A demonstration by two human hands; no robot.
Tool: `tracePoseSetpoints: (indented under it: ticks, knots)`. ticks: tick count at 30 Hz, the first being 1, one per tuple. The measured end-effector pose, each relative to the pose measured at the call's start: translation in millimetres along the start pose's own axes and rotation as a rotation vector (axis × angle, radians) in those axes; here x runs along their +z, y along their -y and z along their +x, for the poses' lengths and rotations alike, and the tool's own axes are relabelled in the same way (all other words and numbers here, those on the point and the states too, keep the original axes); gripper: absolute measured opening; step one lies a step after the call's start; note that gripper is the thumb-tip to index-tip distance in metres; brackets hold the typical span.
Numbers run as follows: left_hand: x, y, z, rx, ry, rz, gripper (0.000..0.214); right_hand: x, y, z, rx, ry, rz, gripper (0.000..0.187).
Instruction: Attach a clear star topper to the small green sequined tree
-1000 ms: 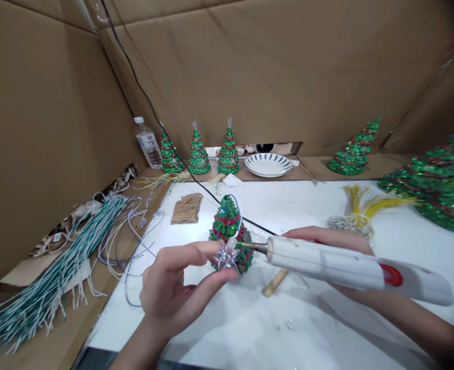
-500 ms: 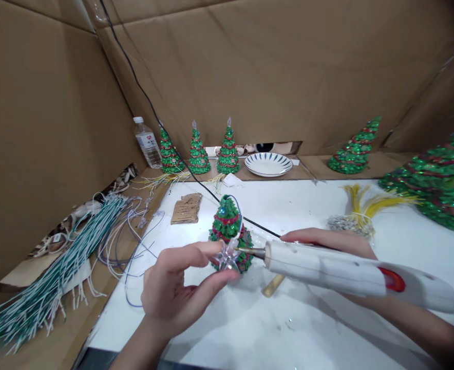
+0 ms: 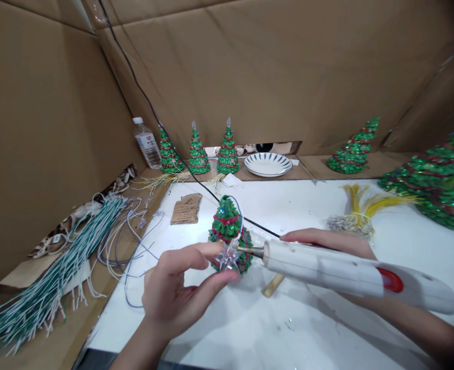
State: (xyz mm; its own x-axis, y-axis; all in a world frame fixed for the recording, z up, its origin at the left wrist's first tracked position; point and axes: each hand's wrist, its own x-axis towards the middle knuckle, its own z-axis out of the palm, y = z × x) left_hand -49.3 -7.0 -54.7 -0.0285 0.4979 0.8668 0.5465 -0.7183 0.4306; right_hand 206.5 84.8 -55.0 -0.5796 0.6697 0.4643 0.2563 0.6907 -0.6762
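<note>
Between thumb and forefinger, my left hand [image 3: 186, 288] pinches a clear plastic star [image 3: 227, 258]. A thin wire runs from the star up to the top of a small green Christmas tree [image 3: 227, 221] with red garlands, standing just behind it. My right hand [image 3: 329, 241] grips a white glue gun [image 3: 323, 267] with a red oval on its side; the gun's body covers most of the fingers. Its metal nozzle [image 3: 252, 251] points left and appears to meet the star's upper right side. Under the gun, a yellowish stick [image 3: 273, 285] lies on the white table [image 3: 258, 329].
Several finished-looking trees [image 3: 228, 154] stand along the back beside a striped plate [image 3: 268, 164] and a bottle [image 3: 147, 144]. Bundled green-white wires [image 3: 69, 257] lie left, yellow wires [image 3: 361, 205] right. A black cord [image 3: 146, 97] crosses behind. Cardboard walls [image 3: 269, 77] surround the table.
Almost nothing differs. The glue gun has shifted very slightly left, and its nozzle stays at the star in my left fingers.
</note>
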Motion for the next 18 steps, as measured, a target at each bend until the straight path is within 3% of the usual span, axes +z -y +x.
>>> tracePoseSetpoints:
  ticks: [18]
  knots:
    - [0.3, -0.9, 0.3, -0.001, 0.002, 0.035, 0.042, 0.4, -0.7, -2.4, 0.021, -0.023, -0.024, 0.023]
